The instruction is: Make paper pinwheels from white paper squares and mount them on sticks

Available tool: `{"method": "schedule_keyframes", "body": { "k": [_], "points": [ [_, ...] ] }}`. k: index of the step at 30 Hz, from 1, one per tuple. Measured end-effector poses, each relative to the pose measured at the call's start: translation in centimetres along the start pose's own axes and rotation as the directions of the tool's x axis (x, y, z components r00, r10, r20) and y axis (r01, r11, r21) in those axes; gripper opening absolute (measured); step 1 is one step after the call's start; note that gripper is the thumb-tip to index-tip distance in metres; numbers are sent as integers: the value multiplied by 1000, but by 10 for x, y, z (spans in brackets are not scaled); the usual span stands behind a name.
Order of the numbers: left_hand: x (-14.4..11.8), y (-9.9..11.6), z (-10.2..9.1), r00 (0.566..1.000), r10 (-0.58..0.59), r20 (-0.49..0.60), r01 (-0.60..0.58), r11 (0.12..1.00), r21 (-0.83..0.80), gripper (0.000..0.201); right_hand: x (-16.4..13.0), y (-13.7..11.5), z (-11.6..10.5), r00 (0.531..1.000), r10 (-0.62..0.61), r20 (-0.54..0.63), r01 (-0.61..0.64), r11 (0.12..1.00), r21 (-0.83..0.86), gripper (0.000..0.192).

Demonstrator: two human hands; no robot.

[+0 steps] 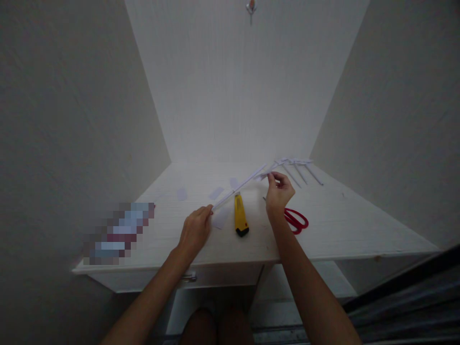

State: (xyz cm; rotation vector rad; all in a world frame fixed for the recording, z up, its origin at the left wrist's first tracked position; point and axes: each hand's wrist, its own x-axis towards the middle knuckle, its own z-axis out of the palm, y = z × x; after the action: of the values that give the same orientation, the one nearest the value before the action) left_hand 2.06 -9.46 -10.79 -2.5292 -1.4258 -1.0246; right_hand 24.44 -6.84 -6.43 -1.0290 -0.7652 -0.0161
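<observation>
My left hand [196,227] is closed around the near end of a thin white paper stick [239,186], which slants up to the right over the tabletop. With thumb and fingertips together, my right hand [281,192] pinches a small piece of white paper [261,177] by the stick's far end. Between the hands lies a yellow utility knife [240,216], its black end toward me. Scissors [301,225] with red handles rest beside my right forearm, which partly hides them.
Several small paper pieces [216,193] are scattered on the white table [359,230]. More thin sticks [301,173] and paper strips lie at the back right. A blurred-out item [122,235] occupies the left edge. Walls enclose the sides and back; a drawer handle [189,276] is below.
</observation>
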Motion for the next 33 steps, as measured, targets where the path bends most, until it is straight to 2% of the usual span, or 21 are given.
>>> {"method": "schedule_keyframes", "body": {
  "k": [5, 9, 12, 16, 22, 27, 33],
  "points": [
    [0, -2, 2, 998, 37, -48, -41, 996, -77, 26, -1, 4, 3, 999, 45, 18, -46, 997, 64, 15],
    [1, -1, 1, 990, 110, -94, -128, 968, -216, 40, 0, 10, 6, 981, 184, 59, -193, 951, 241, 20],
    [2, 1, -1, 986, 138, -92, -157, 952, -262, 48, 1, 11, 8, 958, 246, 145, -282, 900, 333, 20],
    [3, 2, -2, 986, 157, -51, -165, 940, -299, 45, 2, 10, 9, 934, 231, 271, -325, 865, 383, 18],
    [4, 0, -3, 988, 147, -40, -152, 940, -306, 44, 1, 7, 10, 924, 250, 289, -365, 799, 478, 18],
    [5, 0, -6, 986, 166, -27, -167, 936, -310, 43, 0, 8, 10, 924, 252, 288, -362, 819, 445, 15],
    [4, -2, -3, 986, 168, -26, -167, 930, -327, 44, 1, 10, 9, 921, 183, 344, -320, 859, 399, 15]
  ]
}}
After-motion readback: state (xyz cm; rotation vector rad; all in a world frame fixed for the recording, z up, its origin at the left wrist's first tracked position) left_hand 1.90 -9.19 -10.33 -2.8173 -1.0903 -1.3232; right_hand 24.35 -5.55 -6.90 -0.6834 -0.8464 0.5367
